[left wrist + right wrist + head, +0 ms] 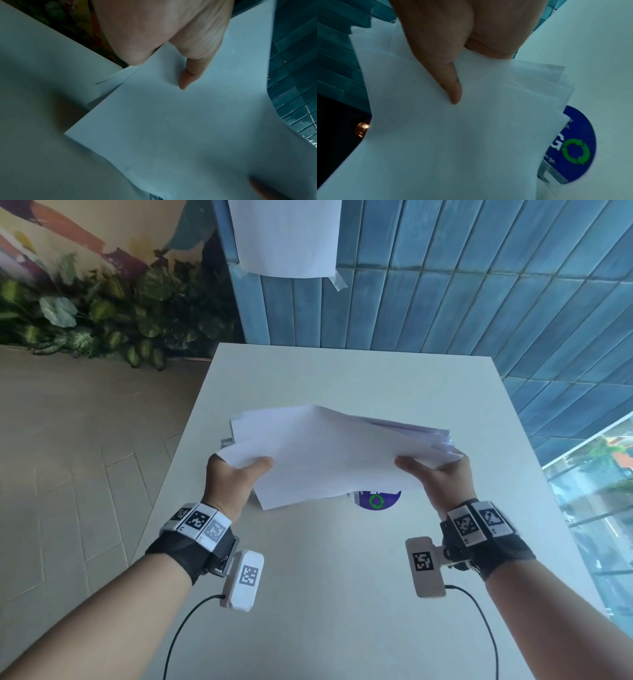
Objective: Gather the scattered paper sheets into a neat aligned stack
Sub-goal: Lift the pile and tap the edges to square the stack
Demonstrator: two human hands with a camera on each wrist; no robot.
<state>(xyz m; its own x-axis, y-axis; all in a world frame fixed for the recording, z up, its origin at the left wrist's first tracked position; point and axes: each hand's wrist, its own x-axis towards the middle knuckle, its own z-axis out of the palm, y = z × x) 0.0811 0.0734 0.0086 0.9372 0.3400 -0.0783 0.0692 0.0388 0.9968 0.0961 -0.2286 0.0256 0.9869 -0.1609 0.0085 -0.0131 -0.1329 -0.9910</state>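
A loose bundle of white paper sheets [329, 453] hangs in the air above the white table [342, 577], its edges uneven and fanned at the right. My left hand [236, 474] pinches its left edge, thumb on top, fingers hidden beneath. My right hand [435, 470] pinches the right edge the same way. In the left wrist view the thumb of my left hand [188, 75] lies flat on the top sheet [171, 128]. The right wrist view shows my right hand [452, 88] with its thumb on the sheets [453, 142], whose lower layers stick out unevenly at the right.
A round blue sticker with a green recycling sign [376, 500] lies on the table under the bundle. One white sheet [286, 237] is taped to the blue tiled wall behind. Plants [102, 320] stand at the far left; a window is at the right.
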